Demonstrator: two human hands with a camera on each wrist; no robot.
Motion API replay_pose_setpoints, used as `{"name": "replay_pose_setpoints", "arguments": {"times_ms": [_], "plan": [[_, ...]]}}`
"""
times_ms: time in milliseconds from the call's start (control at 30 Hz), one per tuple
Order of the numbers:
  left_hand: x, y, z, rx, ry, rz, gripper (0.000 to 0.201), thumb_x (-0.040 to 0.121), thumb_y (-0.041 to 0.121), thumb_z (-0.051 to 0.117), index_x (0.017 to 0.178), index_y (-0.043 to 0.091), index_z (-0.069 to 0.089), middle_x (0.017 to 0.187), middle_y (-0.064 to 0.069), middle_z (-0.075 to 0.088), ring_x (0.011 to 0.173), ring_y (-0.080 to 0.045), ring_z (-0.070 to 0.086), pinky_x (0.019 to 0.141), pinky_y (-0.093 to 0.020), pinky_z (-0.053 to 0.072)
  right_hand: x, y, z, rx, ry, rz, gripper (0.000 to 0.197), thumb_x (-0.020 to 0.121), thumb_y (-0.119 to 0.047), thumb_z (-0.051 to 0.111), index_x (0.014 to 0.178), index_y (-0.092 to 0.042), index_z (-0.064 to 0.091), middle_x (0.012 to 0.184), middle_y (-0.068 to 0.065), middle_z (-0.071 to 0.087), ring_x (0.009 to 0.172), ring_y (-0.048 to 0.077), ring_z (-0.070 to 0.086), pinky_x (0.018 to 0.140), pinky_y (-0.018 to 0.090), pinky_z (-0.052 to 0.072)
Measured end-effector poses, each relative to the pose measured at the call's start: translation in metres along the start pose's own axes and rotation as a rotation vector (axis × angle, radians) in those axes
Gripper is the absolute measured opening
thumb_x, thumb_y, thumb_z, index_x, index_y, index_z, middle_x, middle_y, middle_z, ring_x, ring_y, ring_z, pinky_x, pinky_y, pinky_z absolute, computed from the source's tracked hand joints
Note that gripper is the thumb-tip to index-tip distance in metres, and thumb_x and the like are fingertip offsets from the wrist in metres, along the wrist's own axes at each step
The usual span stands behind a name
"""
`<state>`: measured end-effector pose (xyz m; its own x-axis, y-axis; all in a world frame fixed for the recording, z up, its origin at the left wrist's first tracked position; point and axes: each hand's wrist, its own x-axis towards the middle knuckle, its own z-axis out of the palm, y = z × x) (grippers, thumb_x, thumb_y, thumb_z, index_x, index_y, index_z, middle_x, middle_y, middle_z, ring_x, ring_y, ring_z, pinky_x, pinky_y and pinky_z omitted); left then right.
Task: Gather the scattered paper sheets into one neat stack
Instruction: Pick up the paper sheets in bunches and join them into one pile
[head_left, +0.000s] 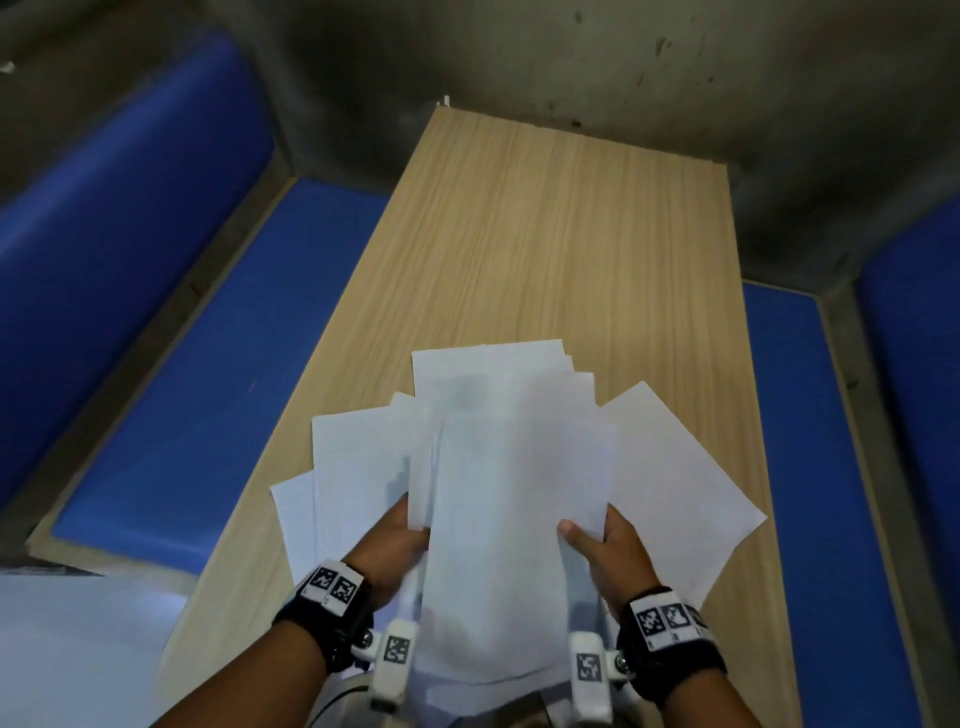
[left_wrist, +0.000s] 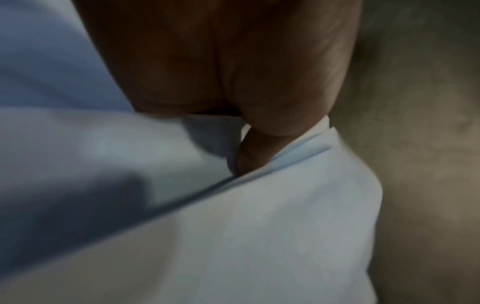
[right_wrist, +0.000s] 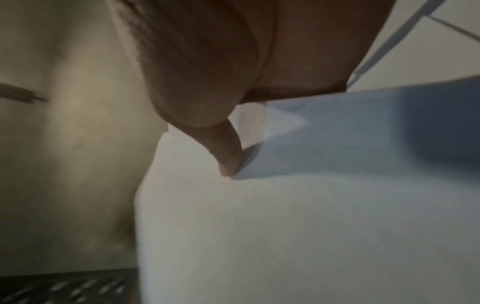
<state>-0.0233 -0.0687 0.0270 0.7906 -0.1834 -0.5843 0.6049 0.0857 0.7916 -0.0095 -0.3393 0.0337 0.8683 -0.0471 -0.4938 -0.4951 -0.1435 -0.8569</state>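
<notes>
A: Where are the paper sheets (head_left: 511, 467) sitting right now?

B: They are lying fanned out on the near end of the wooden tabletop (head_left: 545, 218), overlapping one another at different angles. One sheet is sticking out to the right, a couple are poking out to the left, and several are reaching further up the middle.

A: And what is the left hand (head_left: 397, 545) doing?

B: It is gripping the left side of the middle bundle. In the left wrist view the thumb is pressing down on the paper's edge, with the sheets bending beneath it, so the hand is pinching them.

A: The right hand (head_left: 610, 551)?

B: It is holding the right edge of the same bundle. The thumb is lying on top of the upper sheet, and the other fingers are tucked under the paper, out of sight. The right wrist view is showing a fingertip pressing into the white surface.

A: Is the bundle lifted?

B: Its near part is appearing raised between the two hands, hanging toward the person; whether the far end is touching the tabletop, I cannot tell.

A: Anything around it?

B: Blue cushioned benches (head_left: 208, 364) are running along both sides of the tabletop, and a grey concrete wall (head_left: 623, 78) is standing behind it.
</notes>
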Motion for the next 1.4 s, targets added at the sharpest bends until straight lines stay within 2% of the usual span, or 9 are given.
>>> {"name": "replay_pose_setpoints", "arguments": {"times_ms": [100,267,400,533,733,833,933,1100,1400], "plan": [[0.000,0.004,0.007,-0.115,0.005,-0.075,0.041,0.097,0.002,0.053,0.134,0.018,0.058,0.123,-0.015,0.070,0.114,-0.037,0.066,0.096,-0.054,0.051,0.006,0.010,0.004,-0.036,0.005,0.051,0.031,0.086,-0.010,0.068,0.116,-0.016,0.059,0.114,0.007,0.070,0.109,0.027,0.065,0.099,0.046,0.049],[-0.009,0.019,0.000,-0.299,0.048,-0.088,0.085,0.075,0.081,0.054,0.140,0.026,0.055,0.140,0.002,0.061,0.131,-0.017,0.054,0.111,-0.042,0.038,-0.001,-0.008,0.004,0.018,0.105,-0.029,0.052,0.080,-0.004,0.073,0.117,-0.028,0.044,0.107,0.008,0.070,0.096,0.023,0.069,0.085,0.039,0.056],[-0.028,0.061,0.013,0.010,0.096,0.243,0.060,0.072,0.032,0.087,0.124,0.020,0.061,0.113,0.007,0.076,0.106,-0.009,0.071,0.083,-0.026,0.056,-0.020,-0.051,-0.001,0.000,0.201,-0.316,0.033,0.084,-0.008,0.070,0.108,-0.028,0.061,0.100,-0.009,0.073,0.097,0.014,0.069,0.074,0.019,0.057],[-0.036,0.083,0.023,0.197,0.278,0.424,0.032,0.079,0.009,0.081,0.097,0.029,0.064,0.081,0.036,0.071,0.079,0.016,0.066,0.065,-0.005,0.047,-0.036,-0.076,-0.004,0.119,0.177,-0.512,0.038,0.078,-0.006,0.074,0.108,-0.027,0.061,0.105,-0.019,0.072,0.101,0.001,0.066,0.083,0.014,0.053],[-0.021,0.064,0.027,0.099,0.170,0.451,0.022,0.078,-0.015,0.073,0.098,-0.009,0.064,0.080,0.016,0.073,0.074,0.004,0.067,0.068,-0.011,0.049,-0.019,-0.044,0.001,0.123,0.127,-0.482,0.038,0.066,0.000,0.082,0.095,-0.007,0.059,0.091,-0.008,0.069,0.091,0.013,0.065,0.080,0.023,0.054],[-0.014,0.060,0.028,0.128,0.143,0.365,0.032,0.073,0.004,0.083,0.100,0.005,0.067,0.088,0.015,0.075,0.081,0.000,0.069,0.077,-0.018,0.054,-0.011,-0.035,0.005,0.123,0.144,-0.456,0.039,0.066,0.003,0.082,0.096,-0.002,0.059,0.089,-0.005,0.068,0.088,0.015,0.064,0.076,0.023,0.053],[-0.017,0.061,0.031,0.316,0.168,0.387,0.031,0.080,0.014,0.080,0.096,0.035,0.066,0.090,0.043,0.065,0.084,0.019,0.062,0.073,-0.005,0.047,-0.010,-0.035,0.009,0.015,0.140,-0.437,0.034,0.073,0.001,0.079,0.082,-0.029,0.068,0.083,-0.013,0.069,0.080,0.007,0.064,0.071,0.022,0.050],[-0.023,0.065,0.033,0.212,0.234,0.403,0.040,0.080,0.010,0.080,0.080,0.050,0.073,0.090,0.014,0.076,0.082,-0.006,0.069,0.071,-0.019,0.052,-0.023,-0.045,0.008,-0.173,0.164,-0.541,0.046,0.078,-0.013,0.078,0.087,-0.056,0.065,0.093,-0.030,0.068,0.089,-0.006,0.064,0.073,0.008,0.047],[0.000,0.028,0.027,0.189,0.235,0.190,0.025,0.082,0.021,0.079,0.100,0.032,0.067,0.095,0.023,0.075,0.094,-0.006,0.071,0.080,-0.029,0.057,0.004,-0.004,0.005,-0.095,0.095,-0.173,0.034,0.077,-0.006,0.076,0.099,-0.028,0.063,0.094,-0.013,0.074,0.096,0.011,0.068,0.074,0.014,0.054]]}}
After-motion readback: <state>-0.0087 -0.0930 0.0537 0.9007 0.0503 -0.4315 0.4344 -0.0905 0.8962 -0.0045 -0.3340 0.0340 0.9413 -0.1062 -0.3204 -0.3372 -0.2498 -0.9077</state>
